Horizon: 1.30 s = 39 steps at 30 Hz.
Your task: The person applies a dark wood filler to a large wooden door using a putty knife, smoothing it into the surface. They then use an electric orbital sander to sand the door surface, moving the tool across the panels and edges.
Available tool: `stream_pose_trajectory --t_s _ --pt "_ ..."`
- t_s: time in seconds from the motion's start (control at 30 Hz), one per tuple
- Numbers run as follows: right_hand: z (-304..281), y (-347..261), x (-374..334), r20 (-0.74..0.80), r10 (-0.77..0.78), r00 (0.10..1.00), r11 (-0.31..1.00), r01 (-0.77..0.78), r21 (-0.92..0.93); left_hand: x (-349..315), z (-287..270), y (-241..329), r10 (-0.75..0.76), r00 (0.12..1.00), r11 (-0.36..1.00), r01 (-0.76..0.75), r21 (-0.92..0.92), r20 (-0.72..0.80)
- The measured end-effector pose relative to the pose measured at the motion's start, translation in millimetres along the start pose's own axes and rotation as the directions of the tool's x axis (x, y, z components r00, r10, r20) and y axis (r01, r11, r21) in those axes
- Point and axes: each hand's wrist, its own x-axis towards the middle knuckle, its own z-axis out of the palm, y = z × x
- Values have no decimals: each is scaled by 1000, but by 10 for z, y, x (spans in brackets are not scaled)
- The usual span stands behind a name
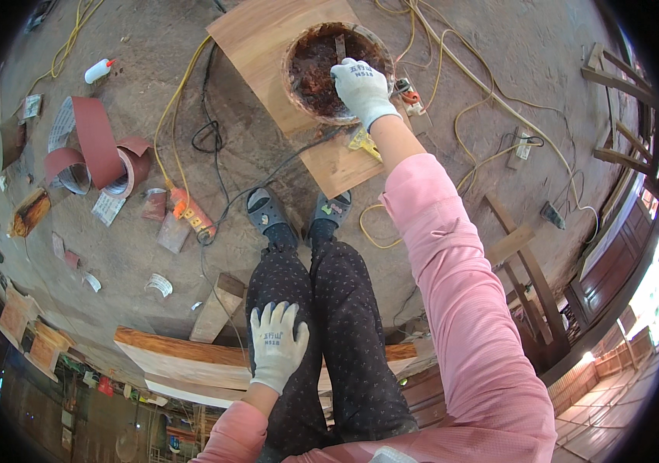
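Apparently, a narrow, flat, brownish-grey strip-shaped tool [340, 48] is gripped inside the round, residue-crusted bucket [288, 71] by the white-gloved right hand [364, 89], closed probably for control. Its long axis is directed roughly away from the body, its visible end toward the far rim. The bucket is supported by a pale-brown wooden board [251, 45], perhaps for protection. The white-gloved left hand [278, 347], fingers loosely spread, is rested on dark patterned trousers [279, 274], seemingly for balance.
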Motion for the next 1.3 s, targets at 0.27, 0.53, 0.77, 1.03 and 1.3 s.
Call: stream_pose_trajectory --t_s 0.27,0.53,0.77,1.03,1.3 --pt "-107 101 19 85 152 985 958 -168 232 24 -23 18 -8 1000 1000 8 14 8" --pt "-337 263 -515 209 133 969 70 -219 973 44 -78 7 16 999 998 -13 68 -44" --pt "-1563 3 -1905 287 149 946 -586 -149 796 -74 -129 -127 182 965 976 -153 156 -190" --pt "-3724 -253 -3880 84 435 897 -439 130 889 -326 -611 209 566 822 808 -539 238 -58" --pt "-4214 -1128 -6502 -96 840 533 -301 607 736 132 -1915 134 808 573 462 -761 454 139"
